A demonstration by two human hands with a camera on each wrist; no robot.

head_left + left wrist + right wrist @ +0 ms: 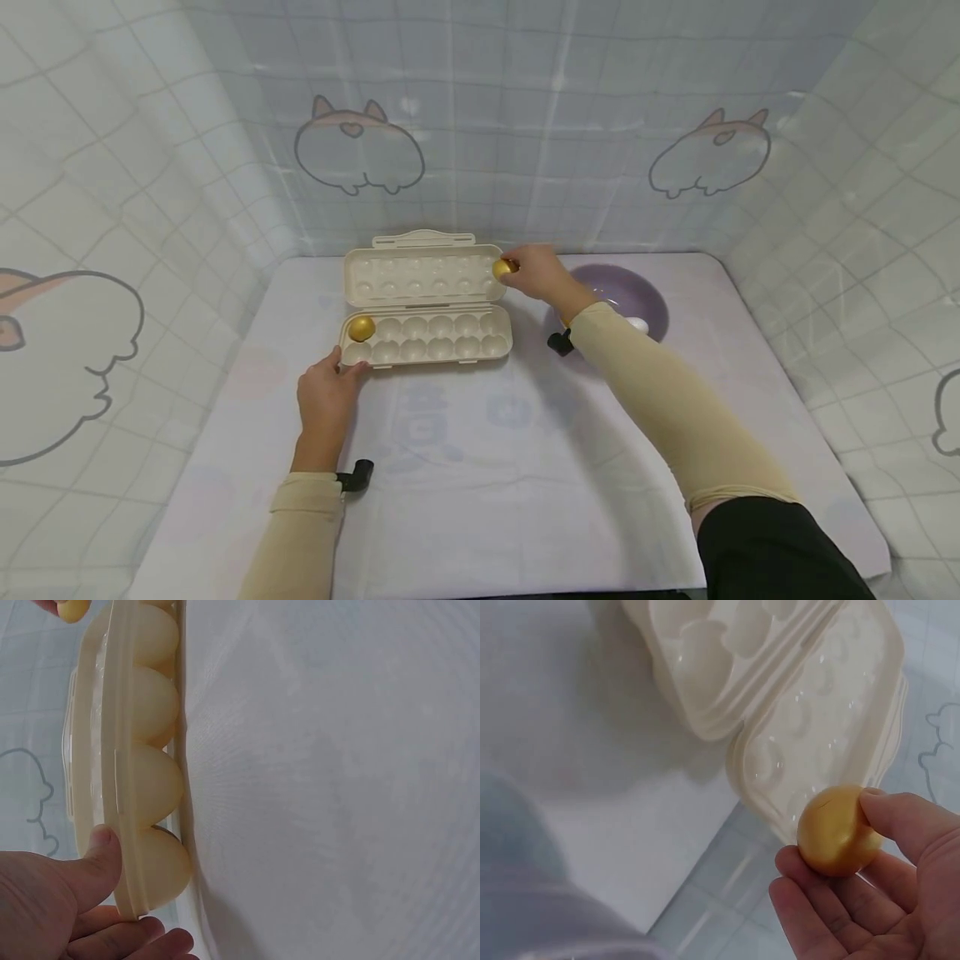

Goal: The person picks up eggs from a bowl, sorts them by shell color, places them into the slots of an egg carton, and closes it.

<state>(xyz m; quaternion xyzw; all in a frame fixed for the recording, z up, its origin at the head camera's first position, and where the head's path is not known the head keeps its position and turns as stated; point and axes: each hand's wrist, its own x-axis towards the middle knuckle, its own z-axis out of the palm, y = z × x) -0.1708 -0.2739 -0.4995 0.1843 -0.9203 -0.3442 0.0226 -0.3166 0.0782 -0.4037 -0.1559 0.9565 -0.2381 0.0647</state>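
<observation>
A cream plastic egg carton [450,350] lies with its lid [420,275] folded back. One golden egg [362,328] sits in the back-row cup at its left end. My left hand [327,396] holds the carton's front left corner; in the left wrist view the thumb [101,862] lies on the rim and the fingers reach round the end. Over the right end of the lid, my right hand [538,271] pinches another golden egg [838,831] between thumb and fingertips. The carton's other cups show no eggs.
A purple bowl [652,292] stands right of the carton, partly behind my right forearm, with a white egg [637,325] visible inside. The white cloth-covered table [480,500] ends at a tiled-pattern curtain [525,125] behind the carton. Similar sheets flank both sides.
</observation>
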